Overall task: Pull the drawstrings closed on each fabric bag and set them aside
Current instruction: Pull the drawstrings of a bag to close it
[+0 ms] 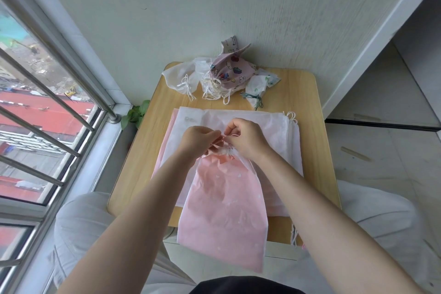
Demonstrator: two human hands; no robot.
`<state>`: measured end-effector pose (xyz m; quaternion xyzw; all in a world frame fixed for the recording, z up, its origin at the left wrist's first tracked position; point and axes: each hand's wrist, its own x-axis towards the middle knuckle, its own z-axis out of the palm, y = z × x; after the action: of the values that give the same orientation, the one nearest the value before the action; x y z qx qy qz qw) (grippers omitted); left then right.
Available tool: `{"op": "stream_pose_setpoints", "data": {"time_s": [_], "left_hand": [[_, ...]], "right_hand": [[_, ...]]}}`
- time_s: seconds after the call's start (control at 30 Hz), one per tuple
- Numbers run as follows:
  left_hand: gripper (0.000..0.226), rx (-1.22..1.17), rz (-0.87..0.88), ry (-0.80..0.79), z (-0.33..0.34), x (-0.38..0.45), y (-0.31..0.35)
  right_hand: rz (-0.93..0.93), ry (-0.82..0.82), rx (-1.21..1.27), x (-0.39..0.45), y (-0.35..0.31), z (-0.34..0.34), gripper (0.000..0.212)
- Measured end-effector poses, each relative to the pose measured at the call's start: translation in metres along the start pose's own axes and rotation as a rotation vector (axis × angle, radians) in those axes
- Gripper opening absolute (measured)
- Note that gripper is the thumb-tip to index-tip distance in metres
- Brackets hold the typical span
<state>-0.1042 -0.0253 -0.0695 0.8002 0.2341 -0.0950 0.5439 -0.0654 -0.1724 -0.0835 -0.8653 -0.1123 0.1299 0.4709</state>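
Head view: your left hand (199, 137) and right hand (243, 137) both pinch the drawstring (223, 138) above the pink bag (224, 207), whose gathered mouth points away across the worktop (307, 93).

Item count: one pink bag (224, 210) with gathered mouth; four cinched bags at the far edge, comprising two white (181, 76), one printed (229, 69), one white with green cord (256, 87); flat stack (274, 131) count indeterminate; one counter (307, 102)

drawstring (223, 137) hidden between fingers, knees cropped
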Motion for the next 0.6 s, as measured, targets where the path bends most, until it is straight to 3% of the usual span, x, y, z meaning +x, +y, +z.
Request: {"op": "stream_pose_setpoints", "data": {"time_s": [0.13, 0.3, 0.5, 0.6], "left_hand": [[0.022, 0.206, 0.013, -0.046, 0.002, 0.000, 0.003], [0.017, 0.255, 0.114, 0.014, 0.008, -0.003, 0.002], [0.016, 0.395, 0.225, 0.120, 0.014, -0.007, 0.003], [0.015, 0.488, 0.306, 0.136, 0.017, -0.009, 0.001]], "right_hand": [[0.003, 0.025, 0.005, -0.002, -0.002, -0.001, 0.009], [0.004, 0.019, 0.019, -0.001, -0.004, -0.004, 0.011], [-0.205, -0.140, -0.496, 0.001, -0.010, -0.005, 0.016], [-0.206, -0.191, -0.601, 0.003, -0.011, -0.004, 0.020]]}}
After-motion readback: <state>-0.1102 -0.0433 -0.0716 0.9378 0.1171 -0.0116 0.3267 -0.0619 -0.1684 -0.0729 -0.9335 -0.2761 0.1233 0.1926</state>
